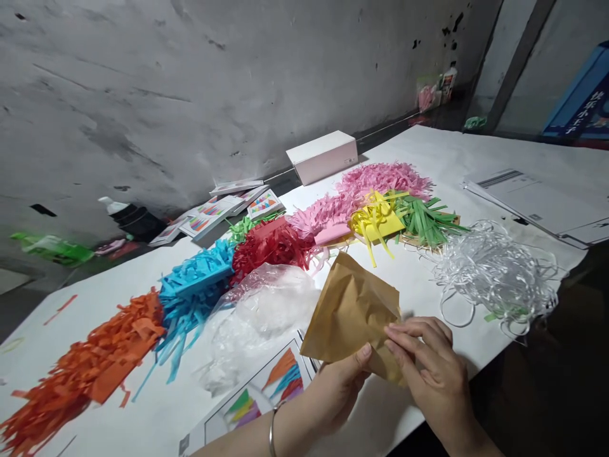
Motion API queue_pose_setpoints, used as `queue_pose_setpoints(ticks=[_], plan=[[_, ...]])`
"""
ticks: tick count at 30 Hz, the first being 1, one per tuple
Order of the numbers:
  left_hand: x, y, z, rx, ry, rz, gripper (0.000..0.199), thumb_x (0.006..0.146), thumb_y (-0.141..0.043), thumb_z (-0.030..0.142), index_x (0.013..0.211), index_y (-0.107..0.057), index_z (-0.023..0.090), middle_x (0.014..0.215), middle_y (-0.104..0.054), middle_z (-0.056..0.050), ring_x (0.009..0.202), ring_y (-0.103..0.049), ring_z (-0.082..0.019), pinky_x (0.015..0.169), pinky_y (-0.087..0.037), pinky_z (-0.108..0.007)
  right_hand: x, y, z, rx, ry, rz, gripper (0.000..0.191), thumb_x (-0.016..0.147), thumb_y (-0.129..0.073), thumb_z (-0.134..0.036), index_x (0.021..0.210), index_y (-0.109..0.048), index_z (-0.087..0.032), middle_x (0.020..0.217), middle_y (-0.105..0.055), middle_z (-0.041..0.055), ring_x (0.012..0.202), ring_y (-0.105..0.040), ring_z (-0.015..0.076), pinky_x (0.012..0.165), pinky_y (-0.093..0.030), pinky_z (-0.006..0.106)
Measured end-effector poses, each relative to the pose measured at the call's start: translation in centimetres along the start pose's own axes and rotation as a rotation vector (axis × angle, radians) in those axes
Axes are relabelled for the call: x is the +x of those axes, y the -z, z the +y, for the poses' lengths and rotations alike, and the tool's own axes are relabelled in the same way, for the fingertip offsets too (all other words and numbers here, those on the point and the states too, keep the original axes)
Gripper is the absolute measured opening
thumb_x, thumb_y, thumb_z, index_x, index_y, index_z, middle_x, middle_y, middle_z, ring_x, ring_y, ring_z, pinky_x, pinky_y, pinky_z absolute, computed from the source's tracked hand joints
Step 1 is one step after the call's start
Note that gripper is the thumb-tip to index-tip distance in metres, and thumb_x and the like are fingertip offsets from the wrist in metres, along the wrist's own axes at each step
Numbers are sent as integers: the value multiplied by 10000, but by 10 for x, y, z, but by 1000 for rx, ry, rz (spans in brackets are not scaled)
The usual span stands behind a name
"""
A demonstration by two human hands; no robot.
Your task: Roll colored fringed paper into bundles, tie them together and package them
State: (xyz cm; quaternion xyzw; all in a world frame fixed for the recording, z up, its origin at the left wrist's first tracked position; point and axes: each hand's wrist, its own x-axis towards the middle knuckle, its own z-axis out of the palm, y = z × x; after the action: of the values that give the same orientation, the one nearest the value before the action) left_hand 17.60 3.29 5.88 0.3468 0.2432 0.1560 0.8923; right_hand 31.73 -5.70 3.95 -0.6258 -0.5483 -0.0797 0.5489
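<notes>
A brown kraft paper envelope (354,304) is held up over the near edge of the table, tilted, its front creased. My left hand (345,387) grips it from below, thumb on the front and fingers hidden behind. At its lower right edge, my right hand (428,362) pinches the paper between thumb and fingers. Whether anything is inside the envelope cannot be seen. Below it lies a printed card (257,400) with coloured tassel pictures, partly covered by my left forearm. Crumpled clear plastic bags (266,311) lie just left of the envelope.
Fringed paper bundles cross the table: orange (109,355), blue (197,279), red (271,247), pink (375,184), yellow (380,219) and green (425,216). White string (495,273) is heaped at right near flat printed sheets (547,200). A white box (326,158) and printed cards (214,212) stand by the wall.
</notes>
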Motion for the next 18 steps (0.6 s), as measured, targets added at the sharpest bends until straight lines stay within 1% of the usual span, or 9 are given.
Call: queue_pose_setpoints(ticks=[3, 8, 11, 14, 18], plan=[[1, 0, -2, -2, 14, 15, 344, 870, -735, 371, 1155, -747, 179, 1376, -637, -105, 1345, -496, -326, 1183, -294, -475, 2, 0, 0, -4, 19, 16, 237, 890, -637, -15, 1026, -674, -205, 869, -669, 27, 839, -617, 172, 827, -463, 382], [2, 2, -7, 1, 25, 59, 363, 853, -753, 378, 1160, -747, 184, 1293, -686, -107, 1310, -517, -328, 1148, -321, -465, 5, 0, 2, 39, 12, 2, 210, 887, -632, 8, 936, -662, -194, 806, -663, 16, 780, -604, 156, 795, -458, 369], [2, 3, -9, -27, 15, 65, 352, 861, -745, 370, 1154, -747, 176, 1300, -680, -112, 1297, -523, -324, 1131, -336, -455, 6, -2, 3, 12, 46, 22, 198, 887, -628, 11, 923, -659, -181, 779, -658, 19, 765, -607, 157, 837, -463, 396], [2, 0, -10, -80, 18, 75, 349, 873, -735, 345, 1177, -735, 174, 1335, -658, -115, 1287, -529, -312, 1128, -335, -446, 3, -3, 1, -81, 97, 36, 187, 906, -602, 6, 926, -671, -166, 772, -673, 27, 754, -625, 159, 915, -436, 450], [0, -5, -9, -115, 45, 121, 365, 838, -773, 358, 1147, -746, 165, 1312, -669, -116, 1257, -542, -300, 1112, -342, -416, -7, -4, -2, -188, 136, 53, 221, 916, -592, 13, 1017, -684, -160, 850, -725, 36, 803, -668, 164, 996, -389, 493]])
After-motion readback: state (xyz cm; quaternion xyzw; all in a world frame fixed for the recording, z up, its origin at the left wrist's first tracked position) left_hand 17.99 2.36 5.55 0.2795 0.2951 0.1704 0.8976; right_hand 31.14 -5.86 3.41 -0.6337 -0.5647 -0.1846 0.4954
